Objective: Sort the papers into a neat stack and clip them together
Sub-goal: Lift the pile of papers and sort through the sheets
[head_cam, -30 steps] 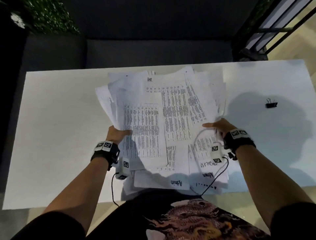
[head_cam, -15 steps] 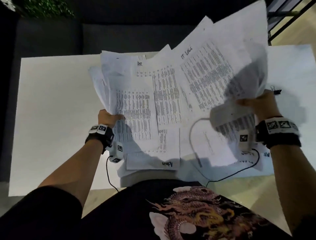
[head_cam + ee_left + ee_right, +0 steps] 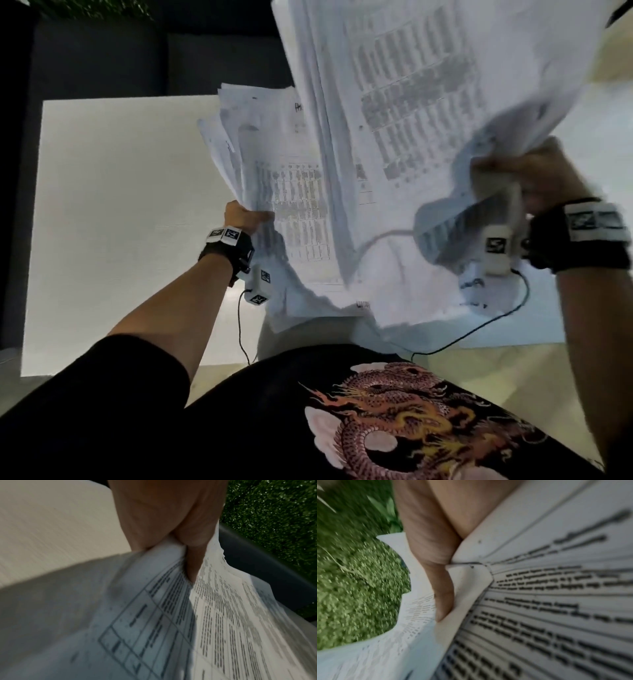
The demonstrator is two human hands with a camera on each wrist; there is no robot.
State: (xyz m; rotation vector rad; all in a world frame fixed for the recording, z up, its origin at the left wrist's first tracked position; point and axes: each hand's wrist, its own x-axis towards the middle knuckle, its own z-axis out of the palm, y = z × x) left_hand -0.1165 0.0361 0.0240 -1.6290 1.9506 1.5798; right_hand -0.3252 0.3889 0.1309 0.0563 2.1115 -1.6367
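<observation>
A loose pile of printed white papers (image 3: 394, 102) is lifted off the white table (image 3: 120, 205) and fans upward, filling the upper right of the head view. My left hand (image 3: 245, 216) grips the pile's left edge low over the table; in the left wrist view its thumb (image 3: 192, 566) presses on the printed papers (image 3: 171, 622). My right hand (image 3: 524, 171) is raised high and grips a crumpled bunch of the right edge; in the right wrist view its thumb (image 3: 443, 595) pinches the papers (image 3: 539, 601). The binder clip is hidden behind the sheets.
A dark sofa (image 3: 102, 68) stands beyond the table's far edge, with green foliage (image 3: 89, 7) above it. The table's left half shows bare white surface. Wrist camera cables (image 3: 479, 329) hang near the table's front edge, by my lap.
Both hands have lifted the paper pile off the table. My right hand swung up and to the right, raising its side steeply, and the sheets now cover the binder clip.
</observation>
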